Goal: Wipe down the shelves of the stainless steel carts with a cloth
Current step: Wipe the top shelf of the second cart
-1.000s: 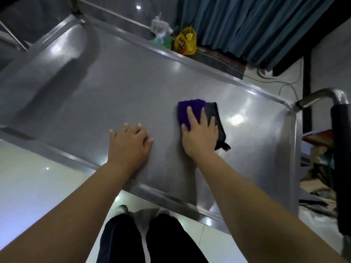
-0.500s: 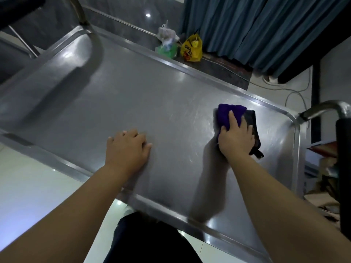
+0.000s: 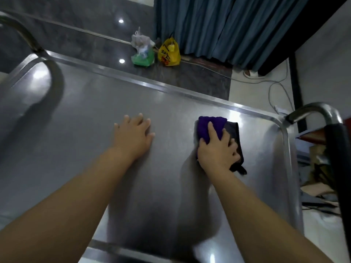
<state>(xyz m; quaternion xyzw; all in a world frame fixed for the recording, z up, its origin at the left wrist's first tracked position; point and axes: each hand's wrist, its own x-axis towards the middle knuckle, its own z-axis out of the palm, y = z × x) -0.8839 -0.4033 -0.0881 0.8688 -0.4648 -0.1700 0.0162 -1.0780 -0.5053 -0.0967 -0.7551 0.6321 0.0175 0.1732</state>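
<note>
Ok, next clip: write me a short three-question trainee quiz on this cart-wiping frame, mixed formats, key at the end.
1. True or false: the left hand holds the cloth.
2. Which two bags sit on the floor beyond the shelf? A) yellow and green B) red and blue C) black and white
3. Fill in: the right hand presses the cloth near the shelf's ____ end.

Key: 1. False, it lies flat on bare steel. 2. A, the yellow bag and green bag. 3. Right.
</note>
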